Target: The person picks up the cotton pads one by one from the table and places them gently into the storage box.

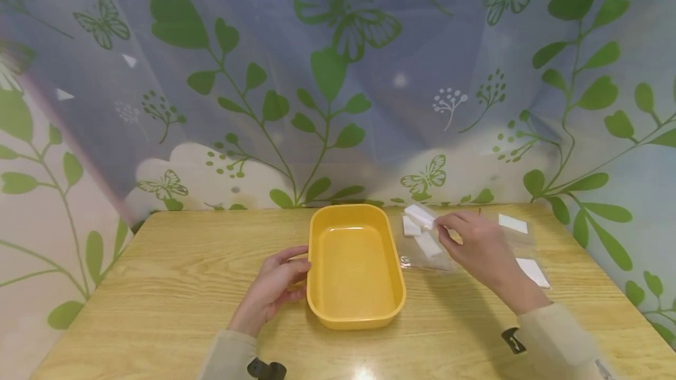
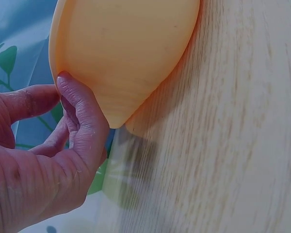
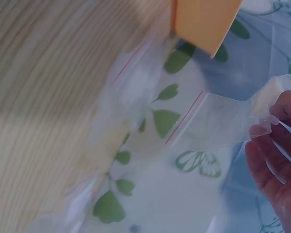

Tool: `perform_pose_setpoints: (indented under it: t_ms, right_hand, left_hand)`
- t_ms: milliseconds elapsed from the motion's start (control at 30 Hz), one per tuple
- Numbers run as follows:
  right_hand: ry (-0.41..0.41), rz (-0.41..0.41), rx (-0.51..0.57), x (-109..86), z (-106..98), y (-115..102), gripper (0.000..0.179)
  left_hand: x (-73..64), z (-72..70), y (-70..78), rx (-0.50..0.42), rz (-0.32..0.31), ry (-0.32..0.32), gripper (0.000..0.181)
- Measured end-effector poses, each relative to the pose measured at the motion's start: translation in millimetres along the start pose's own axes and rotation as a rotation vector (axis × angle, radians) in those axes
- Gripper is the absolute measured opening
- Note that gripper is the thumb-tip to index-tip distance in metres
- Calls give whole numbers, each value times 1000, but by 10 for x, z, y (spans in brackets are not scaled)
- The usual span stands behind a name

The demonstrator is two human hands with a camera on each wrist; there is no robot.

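Note:
My left hand (image 1: 276, 283) is at the left side of a yellow plastic tray (image 1: 351, 324), thumb and finger holding its rim. The left wrist view shows the bent fingers against the tray's outer wall (image 2: 131, 43). My right hand (image 1: 480, 248) pinches a small clear zip bag (image 1: 421, 216) with something white in it, raised just right of the tray. In the right wrist view this zip bag (image 3: 208, 119) hangs from the fingertips, a red line along its seal. The inside of the tray shows nothing in it.
Beneath the right hand lie clear bags with white pieces (image 1: 429, 245). Farther right are more bags with a white piece (image 1: 512, 223) and another white piece (image 1: 533, 272). The wooden table (image 1: 185, 286) meets a leaf-patterned curtain (image 1: 237, 104) at its back edge.

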State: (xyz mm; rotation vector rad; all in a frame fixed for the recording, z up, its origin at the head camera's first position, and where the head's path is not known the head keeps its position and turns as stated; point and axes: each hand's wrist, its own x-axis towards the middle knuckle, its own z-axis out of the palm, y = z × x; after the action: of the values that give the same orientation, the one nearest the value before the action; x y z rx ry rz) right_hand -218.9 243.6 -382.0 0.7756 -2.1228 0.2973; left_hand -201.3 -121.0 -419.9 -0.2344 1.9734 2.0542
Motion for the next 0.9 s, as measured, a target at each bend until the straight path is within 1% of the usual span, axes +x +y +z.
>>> perform_pose_setpoints:
  t_ms: [200,333,433,533,667,767,900]
  right_hand:
    - [38,-76,73,143,66,-203,24]
    - [13,-128,112,238,138,-334,22]
    - [-45,-176,134,325,198,-423,19]
    - [-124,-236,136,433,260,-505,18]
    - [-238,-289,99,552,353,-610,15]
    - [-316,-299,82,578,448,-680,12]
    - [-400,-310,85,542,559,-767,8]
  left_hand:
    - [12,-7,-3,8,12,2,48]
    - [7,-2,7,13,14,-2,48]
    - [5,-3,15,13,12,-5,47]
    - [6,-7,20,13,4,-3,47]
    - [6,-9,26,15,-7,4,47]
    - [-4,-4,28,18,-8,8,47]
    - [-16,7,21,24,-13,4,48]
